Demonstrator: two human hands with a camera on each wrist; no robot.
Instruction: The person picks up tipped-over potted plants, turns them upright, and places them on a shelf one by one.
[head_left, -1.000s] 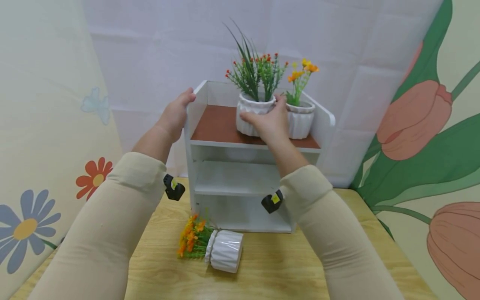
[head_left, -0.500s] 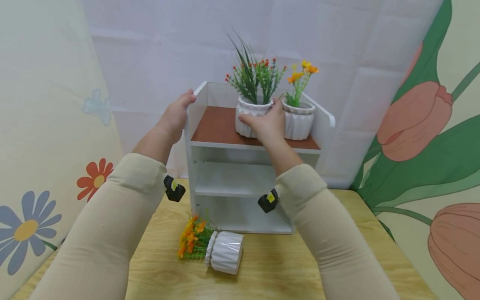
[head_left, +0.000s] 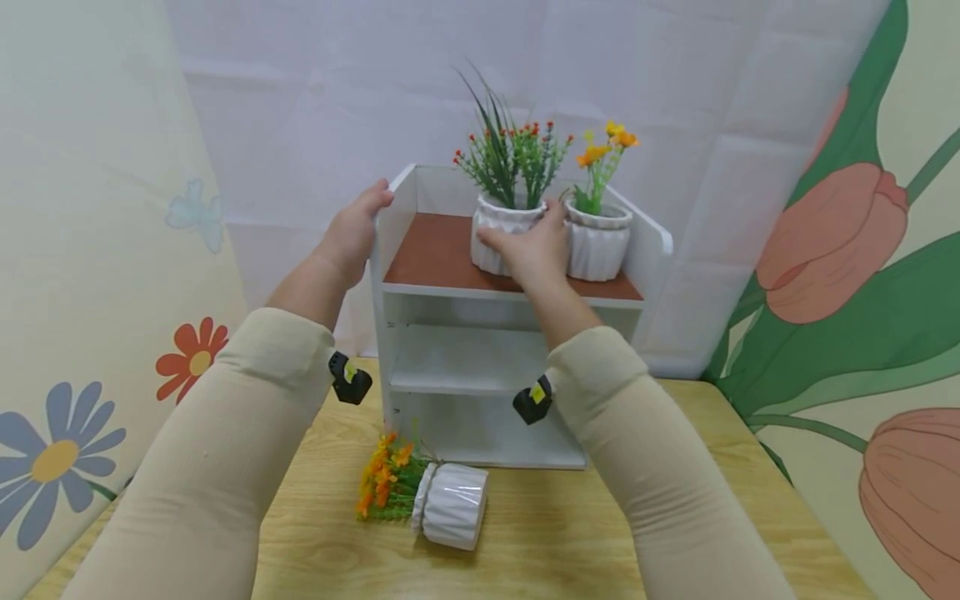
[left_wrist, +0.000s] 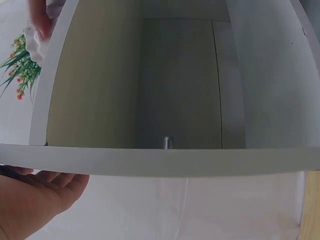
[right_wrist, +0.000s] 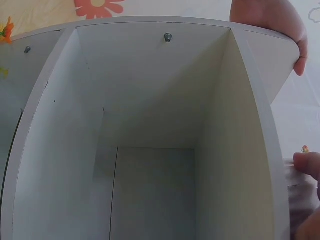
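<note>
In the head view my right hand [head_left: 537, 250] grips a white ribbed flowerpot [head_left: 491, 250] on the brown top board of a small white shelf [head_left: 380, 333]. The thumb lies across the pot's front, the other fingers at its right side. Grass blades and red-tipped sprigs rise from this pot. Just right of my hand stands a second white pot [head_left: 600, 250] with yellow-orange flowers. My left hand [head_left: 352, 237] holds the shelf's left side panel near its top. In the left wrist view, fingertips of the left hand [left_wrist: 37, 200] lie along the panel's outer face.
A third white pot [head_left: 453, 506] lies on its side on the wooden table [head_left: 555, 550], orange flowers [head_left: 382, 475] pointing left. Two lower white compartments open toward me. Behind hangs a white cloth [head_left: 315, 100]; walls with painted flowers flank the table.
My right hand and the gripped pot have come down a little and shifted slightly left, with the plant tips lower. My left hand has kept its place on the panel.
</note>
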